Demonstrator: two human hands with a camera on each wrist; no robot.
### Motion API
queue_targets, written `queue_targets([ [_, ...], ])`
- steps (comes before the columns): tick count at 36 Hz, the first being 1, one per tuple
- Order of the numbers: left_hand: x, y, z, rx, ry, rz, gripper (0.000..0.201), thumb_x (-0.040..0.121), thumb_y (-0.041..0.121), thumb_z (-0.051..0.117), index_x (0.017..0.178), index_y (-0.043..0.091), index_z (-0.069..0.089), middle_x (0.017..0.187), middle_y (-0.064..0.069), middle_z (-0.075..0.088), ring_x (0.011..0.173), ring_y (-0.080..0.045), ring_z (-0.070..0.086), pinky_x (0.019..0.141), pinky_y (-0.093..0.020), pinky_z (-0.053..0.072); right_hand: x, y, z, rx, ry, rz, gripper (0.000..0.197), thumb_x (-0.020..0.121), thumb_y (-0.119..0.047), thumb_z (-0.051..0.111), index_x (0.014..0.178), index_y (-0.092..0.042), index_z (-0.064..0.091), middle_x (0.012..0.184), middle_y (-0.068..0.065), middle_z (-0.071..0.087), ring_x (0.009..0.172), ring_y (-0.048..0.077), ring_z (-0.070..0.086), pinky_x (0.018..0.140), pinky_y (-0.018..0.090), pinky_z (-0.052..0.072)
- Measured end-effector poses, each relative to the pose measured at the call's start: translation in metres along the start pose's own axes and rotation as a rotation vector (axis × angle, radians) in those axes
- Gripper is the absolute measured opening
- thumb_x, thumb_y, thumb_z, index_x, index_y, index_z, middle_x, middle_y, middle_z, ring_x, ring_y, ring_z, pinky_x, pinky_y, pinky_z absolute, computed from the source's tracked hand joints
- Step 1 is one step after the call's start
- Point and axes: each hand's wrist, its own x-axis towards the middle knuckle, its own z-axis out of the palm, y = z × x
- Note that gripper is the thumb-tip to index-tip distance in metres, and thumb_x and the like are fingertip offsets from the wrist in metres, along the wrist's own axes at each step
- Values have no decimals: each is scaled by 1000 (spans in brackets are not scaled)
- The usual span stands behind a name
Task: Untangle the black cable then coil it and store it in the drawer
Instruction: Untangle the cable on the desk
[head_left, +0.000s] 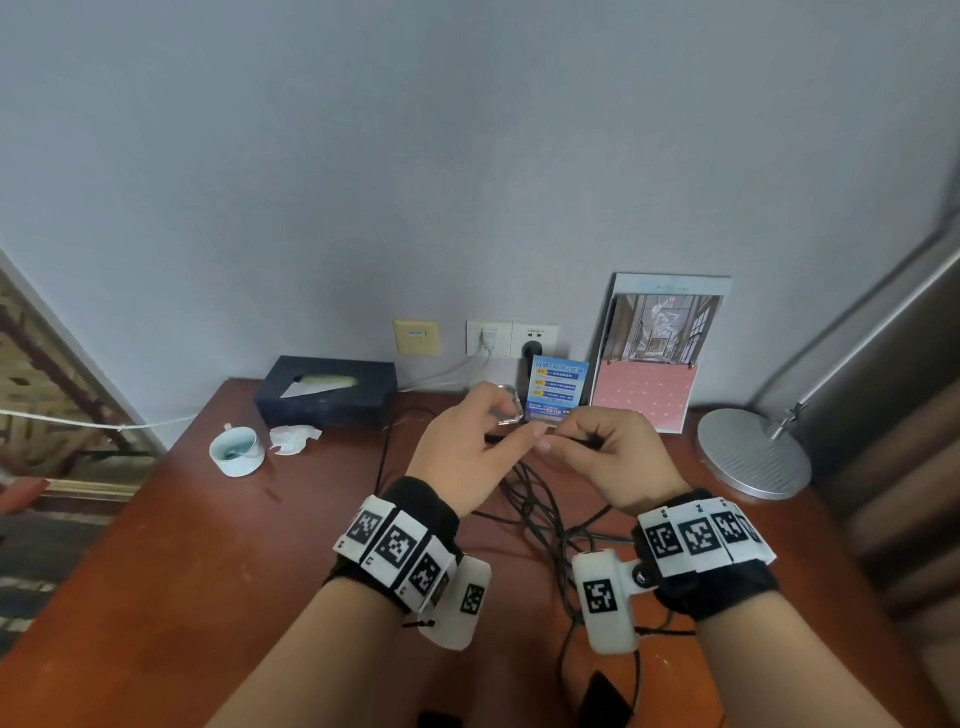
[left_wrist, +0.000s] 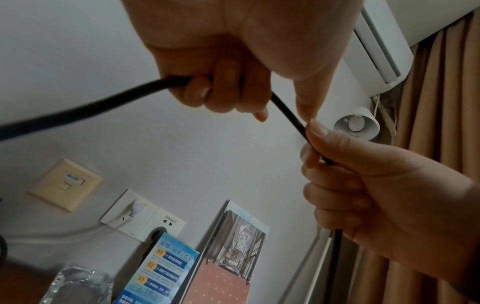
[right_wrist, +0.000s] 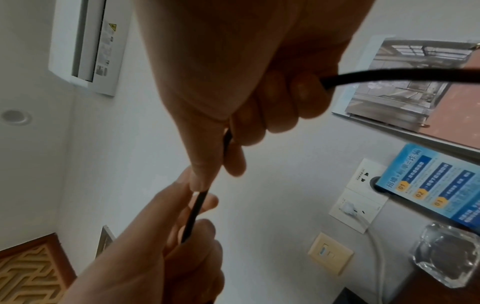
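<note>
A thin black cable (head_left: 540, 514) lies in a tangled heap on the red-brown desk (head_left: 208, 545), between my wrists. Both hands are raised above it, close together, holding one short stretch of the cable. My left hand (head_left: 498, 436) has its fingers curled round the cable (left_wrist: 91, 107), as the left wrist view shows. My right hand (head_left: 576, 441) pinches the same stretch (right_wrist: 194, 211) between thumb and forefinger, and the cable runs on through its curled fingers. The fingertips of the two hands almost touch. No drawer is in view.
Along the wall stand a dark tissue box (head_left: 324, 389), a glass ashtray (head_left: 506, 410), a blue card (head_left: 556, 387) and a calendar (head_left: 654, 358). A white cup (head_left: 236, 449) and a crumpled tissue (head_left: 293, 438) sit at the left. A round metal lamp base (head_left: 753, 452) is at the right.
</note>
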Motion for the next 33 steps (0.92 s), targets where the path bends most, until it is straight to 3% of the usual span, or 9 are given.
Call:
queue_targets([
  [2,-1,0,-2,-5,-3,-16,28,85,45,68,95,24,53,67,20,54,73,8,56,67,-20,40,0,1,-3,6,1,8,28,79,-22,75,65,-1,62,62,24,58,57,16,46,55,32,41],
  [6,-3,-5,-11,-11,57,-63,31,80,45,74,88,22,54,78,15,62,84,2,61,75,-24,46,-1,5,-12,5,38,33,28,79,-22,74,62,-4,63,55,15,55,55,14,46,57,26,40],
  [10,-1,-10,-22,25,97,-72,30,79,48,73,78,23,55,75,14,61,80,0,58,71,-21,43,0,13,-21,19,64,78,23,83,-22,71,70,-3,68,71,27,65,64,37,60,68,42,52],
  [14,0,-13,-25,116,107,-16,28,79,48,72,71,27,56,56,15,51,60,1,49,59,-20,34,3,15,-19,-105,32,76,20,82,-27,72,69,-13,71,68,13,69,64,27,61,67,39,51],
  [18,0,-11,-25,197,86,29,21,81,44,72,76,29,58,59,17,53,63,-1,52,61,-24,37,5,13,-14,-331,23,85,23,80,-31,73,62,-18,67,56,-7,61,56,7,54,59,29,45],
  [25,4,-10,-24,369,54,40,7,87,38,60,87,31,61,78,11,66,75,-11,61,77,-35,49,5,12,-6,-418,12,76,27,81,-36,70,63,-18,65,59,-6,64,61,11,59,60,29,47],
  [29,9,-6,-19,570,-68,-39,24,92,33,42,98,30,64,97,9,67,96,-21,59,87,-41,46,4,11,3,-374,-25,84,30,84,-36,67,63,-16,62,59,-5,65,58,10,58,60,25,47],
  [31,7,-3,-12,637,-114,-19,28,94,31,37,102,28,63,102,6,66,99,-23,59,89,-40,44,3,8,8,-334,-33,76,31,87,-32,65,63,-14,59,55,-4,61,52,9,52,55,21,42],
  [33,4,3,-3,594,-152,42,24,95,29,35,94,23,58,97,3,66,96,-25,60,86,-38,42,2,4,12,-302,-72,41,29,90,-26,61,64,-13,56,56,-1,57,53,9,48,57,24,40],
])
